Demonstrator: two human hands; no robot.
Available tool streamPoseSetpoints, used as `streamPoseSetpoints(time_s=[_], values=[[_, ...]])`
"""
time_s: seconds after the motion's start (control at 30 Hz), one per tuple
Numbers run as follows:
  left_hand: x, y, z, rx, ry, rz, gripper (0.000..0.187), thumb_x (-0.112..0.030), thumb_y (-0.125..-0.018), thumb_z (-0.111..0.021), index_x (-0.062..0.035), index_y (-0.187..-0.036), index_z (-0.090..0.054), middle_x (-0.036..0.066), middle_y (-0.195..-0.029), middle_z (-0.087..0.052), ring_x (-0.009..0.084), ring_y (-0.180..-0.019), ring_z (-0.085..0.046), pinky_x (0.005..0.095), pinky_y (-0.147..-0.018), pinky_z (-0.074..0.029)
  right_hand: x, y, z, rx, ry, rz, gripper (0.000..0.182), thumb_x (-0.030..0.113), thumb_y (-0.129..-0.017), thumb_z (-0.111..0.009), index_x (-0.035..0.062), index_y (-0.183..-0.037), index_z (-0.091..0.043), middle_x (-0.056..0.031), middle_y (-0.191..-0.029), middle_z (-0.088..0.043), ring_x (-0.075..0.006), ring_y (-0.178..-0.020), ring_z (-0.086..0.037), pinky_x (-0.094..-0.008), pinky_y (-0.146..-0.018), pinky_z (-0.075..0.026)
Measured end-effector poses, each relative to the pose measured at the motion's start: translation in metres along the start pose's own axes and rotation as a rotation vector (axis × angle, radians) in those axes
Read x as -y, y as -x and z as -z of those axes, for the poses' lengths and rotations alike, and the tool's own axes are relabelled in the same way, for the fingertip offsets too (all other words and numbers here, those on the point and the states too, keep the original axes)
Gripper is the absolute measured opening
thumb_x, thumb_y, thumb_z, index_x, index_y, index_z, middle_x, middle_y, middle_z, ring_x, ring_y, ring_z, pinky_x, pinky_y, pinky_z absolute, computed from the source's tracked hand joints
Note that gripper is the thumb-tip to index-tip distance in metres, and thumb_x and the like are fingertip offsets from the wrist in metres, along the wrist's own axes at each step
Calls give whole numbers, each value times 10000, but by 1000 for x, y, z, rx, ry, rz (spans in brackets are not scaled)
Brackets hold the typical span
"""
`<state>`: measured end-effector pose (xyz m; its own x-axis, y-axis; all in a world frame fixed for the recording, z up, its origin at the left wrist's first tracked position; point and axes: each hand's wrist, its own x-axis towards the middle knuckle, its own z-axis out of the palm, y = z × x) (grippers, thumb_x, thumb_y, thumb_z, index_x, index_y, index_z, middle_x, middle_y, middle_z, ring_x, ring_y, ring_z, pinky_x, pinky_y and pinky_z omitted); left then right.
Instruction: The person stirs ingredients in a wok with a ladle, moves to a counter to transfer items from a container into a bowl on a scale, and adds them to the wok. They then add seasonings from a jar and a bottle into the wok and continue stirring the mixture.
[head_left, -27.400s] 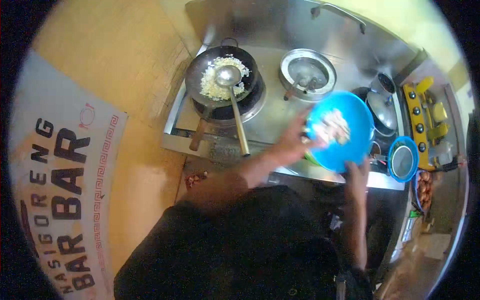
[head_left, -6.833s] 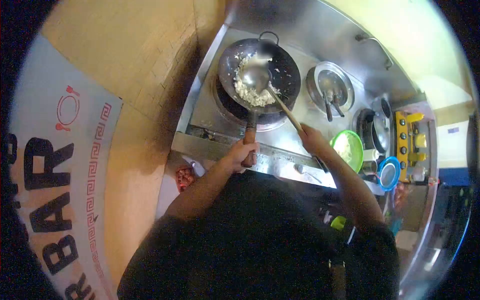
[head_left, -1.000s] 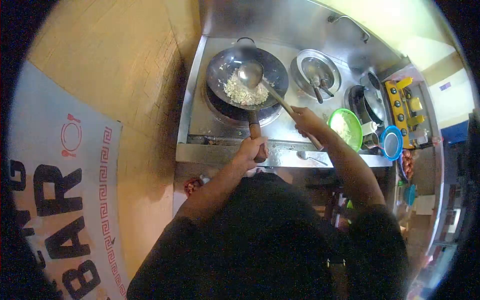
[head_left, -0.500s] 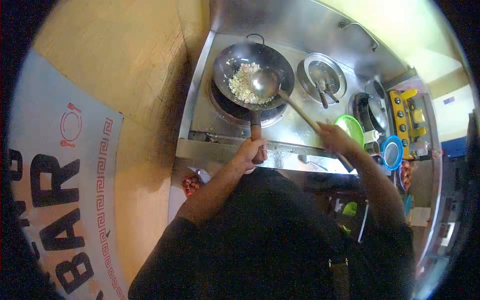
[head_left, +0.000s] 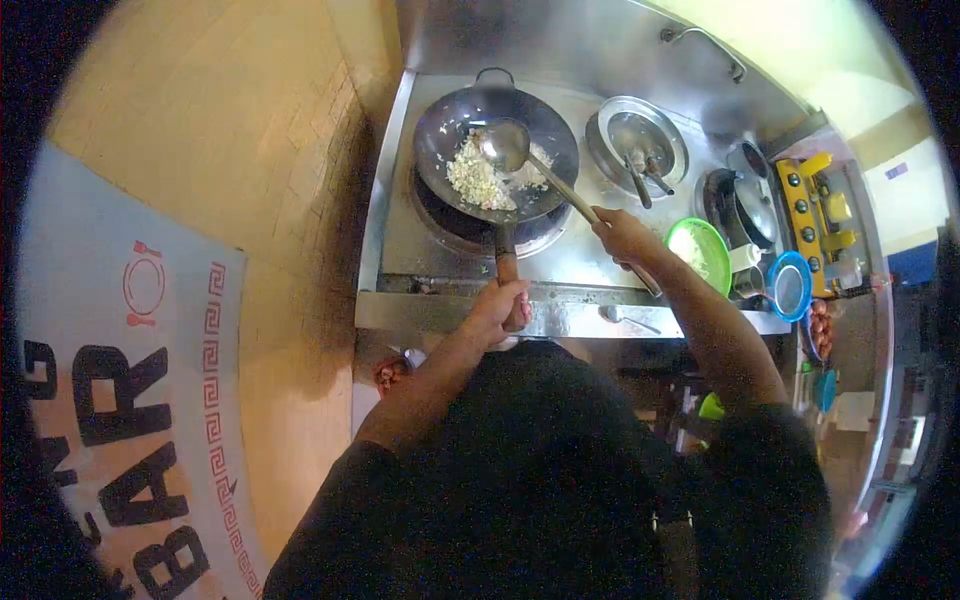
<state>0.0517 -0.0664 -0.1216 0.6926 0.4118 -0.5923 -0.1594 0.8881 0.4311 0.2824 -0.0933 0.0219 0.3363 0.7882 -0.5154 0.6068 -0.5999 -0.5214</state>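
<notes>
My left hand point(head_left: 502, 309) is wrapped round the wooden handle of a dark wok point(head_left: 555, 130) on the burner. Chopped pale food point(head_left: 478, 178) with small pinkish bits lies in the wok. My right hand point(head_left: 628, 240) grips the long handle of a metal ladle point(head_left: 504, 146). The round ladle head is inside the wok, at the upper edge of the food, and its handle slants down to the right over the wok's rim.
Right of the wok sits a metal bowl point(head_left: 600, 150) with utensils. Further right are a green bowl point(head_left: 722, 262), a blue-rimmed strainer point(head_left: 790, 288), a lidded pan point(head_left: 757, 222) and yellow-handled items. A spoon point(head_left: 628, 319) lies on the front ledge.
My right hand and the ladle have moved left and up, away from me. The food is now bunched more to the lower left of the ladle. My left hand still holds the handle.
</notes>
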Motion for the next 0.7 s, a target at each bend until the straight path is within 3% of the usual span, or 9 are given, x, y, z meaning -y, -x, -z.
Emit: streamPoseSetpoints(time_s=[0.07, 0.2, 0.3, 0.43, 0.53, 0.57, 0.63, 0.7], values=[[0, -4, 8, 29, 34, 5, 147, -105, -846, -590, -46, -775, -476, 49, -645, -482, 171, -501, -487, 317, -443, -450, -3, 2, 14, 48, -87, -49, 350, 227, -948, -464, 115, -1278, -504, -20, -564, -497, -137, -410, -469, -291, -363, -403], [5, -6, 9, -2, 55, -1, 154, -104, -847, -593, -53, -771, -469, 46, -641, -474, 175, -491, -481, 325, -446, -446, -14, 37, 50, -13, 2, -49, 354, 219, -940, -467, 116, -1276, -514, -62, -602, -507, -144, -410, -467, -296, -377, -416], [9, -12, 13, 44, -97, -39, 157, -170, -851, -614, -87, -773, -506, 22, -601, -511, 168, -478, -521, 335, -452, -469, -110, -46, 9, -310, 304, 503, 287, 238, -932, -496, 89, -1170, -557, -58, -569, -511, -176, -413, -488, -328, -377, -433], [0, 0, 4, 29, 2, 0, 188, -197, -861, -600, -74, -761, -499, 33, -587, -502, 171, -479, -520, 319, -436, -458, -8, -6, 11, -39, -127, -3, 239, 266, -941, -481, 86, -1088, -537, -32, -559, -449, -152, -374, -441, -309, -291, -361], [-1, -1, 9, 45, -38, 2, 189, -204, -862, -601, -77, -763, -501, 30, -586, -495, 173, -485, -519, 314, -433, -455, -7, 7, 10, 92, -18, -85, 251, 265, -939, -465, 94, -1114, -526, -95, -620, -545, -229, -419, -517, -373, -355, -427], [4, -6, 14, 72, -8, 18, 187, -192, -860, -602, -76, -756, -499, 33, -586, -497, 175, -478, -517, 325, -432, -456, -39, -19, -11, -56, 368, 276, 282, 241, -928, -454, 108, -1170, -510, -190, -740, -625, -346, -582, -610, -457, -517, -500], [4, -15, 19, 128, 37, 36, 185, -169, -858, -604, -74, -743, -494, 38, -587, -502, 179, -464, -512, 348, -430, -459, -39, -31, -23, -206, 402, 232, 325, 218, -917, -445, 122, -1224, -489, -234, -823, -629, -392, -709, -617, -484, -633, -500], [0, -9, 16, 31, -32, -11, 194, -179, -861, -603, -73, -739, -496, 37, -590, -504, 182, -464, -515, 348, -433, -461, -25, -40, -22, -271, 482, 218, 421, 156, -893, -431, 122, -1314, -428, -254, -852, -630, -407, -779, -623, -503, -687, -502]])
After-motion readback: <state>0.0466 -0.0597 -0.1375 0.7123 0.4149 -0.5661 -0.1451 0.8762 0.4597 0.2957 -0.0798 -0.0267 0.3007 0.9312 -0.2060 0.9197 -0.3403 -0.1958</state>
